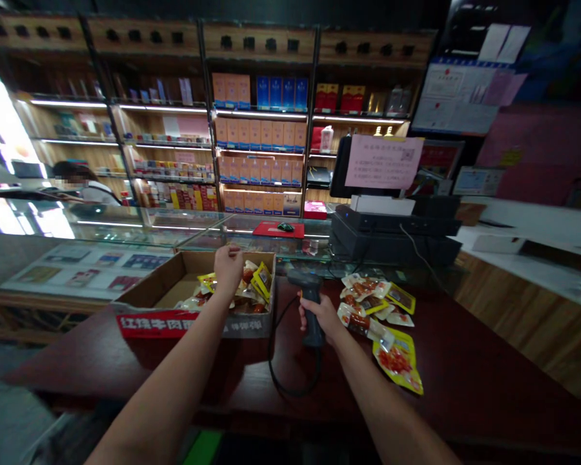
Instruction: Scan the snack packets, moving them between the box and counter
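My right hand (pixel 323 315) is shut around the grip of a black corded handheld barcode scanner (pixel 310 303), and its curly black cable (pixel 290 381) loops down onto the dark red counter (pixel 455 387). My left hand (pixel 228 268) hangs curled over the back of an open cardboard box (pixel 184 284) filled with yellow and clear snack packets (pixel 254 287). Its palm is hidden, so anything inside the fingers cannot be seen. Several more sealed packets of red meat snacks (pixel 375 310) lie loose on the counter to the right of the scanner.
A glass display case (pixel 101 226) stands behind the box, with a red mat and a computer mouse (pixel 281 228) on top. A black cash register with a pink notice (pixel 384 161) is at the right. A person (pixel 80 184) stands at the far left before stocked shelves.
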Motion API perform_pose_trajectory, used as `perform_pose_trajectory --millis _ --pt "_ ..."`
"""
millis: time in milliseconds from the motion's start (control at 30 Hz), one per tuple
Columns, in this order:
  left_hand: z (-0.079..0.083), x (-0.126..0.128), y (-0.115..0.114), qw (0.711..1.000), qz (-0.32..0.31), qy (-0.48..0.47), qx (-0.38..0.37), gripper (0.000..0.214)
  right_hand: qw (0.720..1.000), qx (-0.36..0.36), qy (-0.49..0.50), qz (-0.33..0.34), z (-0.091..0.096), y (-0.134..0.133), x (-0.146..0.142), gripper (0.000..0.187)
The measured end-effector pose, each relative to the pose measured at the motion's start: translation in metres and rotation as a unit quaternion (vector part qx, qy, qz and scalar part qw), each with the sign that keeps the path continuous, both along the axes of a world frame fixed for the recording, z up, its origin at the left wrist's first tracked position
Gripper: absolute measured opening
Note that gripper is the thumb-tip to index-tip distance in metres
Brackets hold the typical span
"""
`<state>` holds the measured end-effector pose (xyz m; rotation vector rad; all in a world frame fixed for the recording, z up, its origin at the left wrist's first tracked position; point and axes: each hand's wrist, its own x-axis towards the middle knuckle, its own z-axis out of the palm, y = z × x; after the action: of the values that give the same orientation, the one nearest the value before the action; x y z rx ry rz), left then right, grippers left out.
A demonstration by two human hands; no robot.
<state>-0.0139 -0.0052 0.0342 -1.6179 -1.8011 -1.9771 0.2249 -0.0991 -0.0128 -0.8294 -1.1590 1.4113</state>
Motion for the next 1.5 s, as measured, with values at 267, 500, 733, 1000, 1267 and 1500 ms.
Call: perform_pose_trajectory --millis 267,500,733,1000,1267,1500 --pt "-0.046 0.131 -0.031 0.942 -0.328 -0.036 -0.059 0.009 0.998 0.004 0.016 -0.063 -0.02 -0.014 0.053 0.036" --pt "-0.109 0.218 -0.031 0.907 -0.353 -0.042 -0.226 0.016 0.988 0.028 0.046 -0.143 -0.045 -0.026 0.103 0.023" --pt "-0.135 0.229 -0.023 0.89 -0.386 -0.062 -0.234 0.012 0.988 0.033 0.053 -0.144 -0.055 -0.025 0.109 0.023" --pt "-0.134 0.193 -0.005 0.823 -0.362 -0.43 -0.085 0.032 0.988 0.013 0.056 -0.142 -0.057 -0.024 0.109 0.025" --pt "-0.137 0.182 0.006 0.833 -0.297 -0.465 -0.041 0.027 0.987 -0.021 0.032 -0.158 -0.059 -0.02 0.106 0.03" --pt "-0.13 0.181 0.005 0.835 -0.27 -0.476 -0.053 0.026 0.987 -0.036 0.027 -0.154 -0.06 -0.017 0.106 0.03"
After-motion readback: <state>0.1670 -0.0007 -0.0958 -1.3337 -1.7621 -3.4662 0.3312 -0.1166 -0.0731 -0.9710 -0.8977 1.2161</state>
